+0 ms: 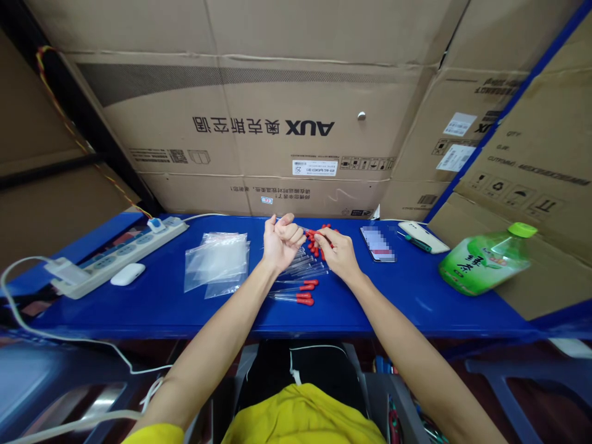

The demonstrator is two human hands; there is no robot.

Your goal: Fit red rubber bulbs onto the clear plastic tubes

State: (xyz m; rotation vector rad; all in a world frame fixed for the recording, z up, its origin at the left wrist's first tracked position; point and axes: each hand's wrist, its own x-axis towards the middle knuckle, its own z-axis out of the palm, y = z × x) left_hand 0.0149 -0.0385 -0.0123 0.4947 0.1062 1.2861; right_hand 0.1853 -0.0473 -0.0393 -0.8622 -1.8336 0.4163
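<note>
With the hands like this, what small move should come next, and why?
Probably press the red cap firmly onto the glass tube with the right hand while the left hand steadies it: cap and tube meet between the hands, the seating is too small to judge, and capped tubes lie nearby.

Dropper bulbs point(305, 301) are super red, tubes point(308, 269) clear, bags point(217, 259) see-through, tabletop point(398, 308) proper blue, bottle point(481, 264) green with a lime cap point(522, 230), shirt point(300, 416) loud yellow, power strip point(126, 248) white-ish, cardboard point(259, 37) brown plus one grey mesh-patterned band point(139, 80).
</note>
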